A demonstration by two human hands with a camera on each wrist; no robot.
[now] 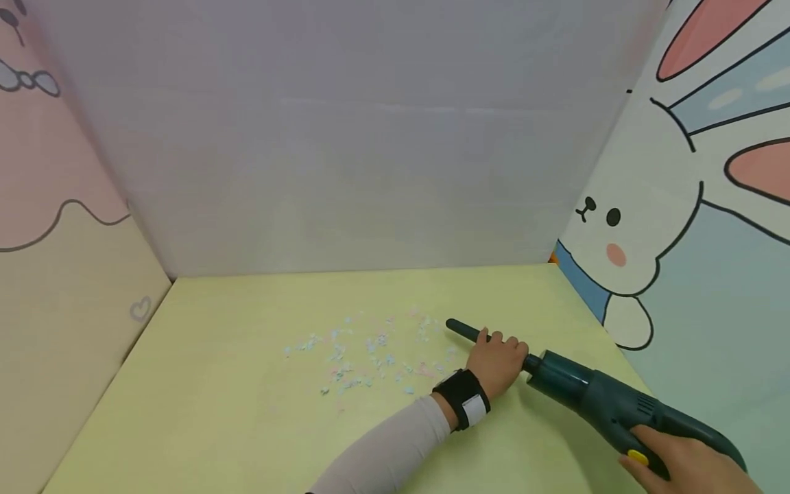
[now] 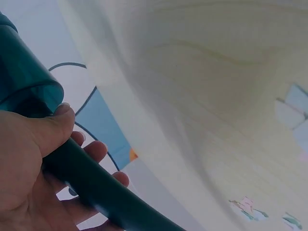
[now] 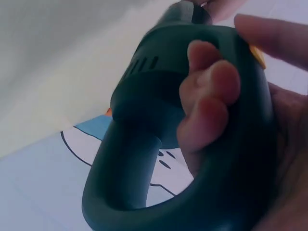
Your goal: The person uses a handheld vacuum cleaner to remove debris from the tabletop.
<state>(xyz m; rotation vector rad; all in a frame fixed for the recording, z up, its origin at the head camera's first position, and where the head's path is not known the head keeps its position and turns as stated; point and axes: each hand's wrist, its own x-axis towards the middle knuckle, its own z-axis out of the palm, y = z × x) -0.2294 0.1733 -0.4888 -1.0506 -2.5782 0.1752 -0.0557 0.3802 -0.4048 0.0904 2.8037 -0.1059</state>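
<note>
A dark green handheld vacuum cleaner (image 1: 570, 384) is held above the table at a slant, its narrow nozzle (image 1: 461, 330) pointing up and left in the head view. Around the nozzle near the body, my left hand (image 1: 498, 363) grips with bent fingers; the left wrist view shows the thumb (image 2: 57, 130) against the tube. My right hand (image 1: 691, 463) holds the loop handle (image 3: 240, 178), with fingers (image 3: 207, 120) curled through it. Beside the yellow button (image 1: 638, 457) lies the right thumb or a finger; which cannot be told. Small pale paper scraps (image 1: 390, 359) lie left of the nozzle tip.
A pale yellow tabletop (image 1: 204, 398) bears the scraps, mostly around its middle. Behind stands a plain whitish panel (image 1: 370, 171). A pink and cream panel (image 1: 68, 288) borders the left side, and a rabbit-print panel (image 1: 710, 295) the right, near the vacuum.
</note>
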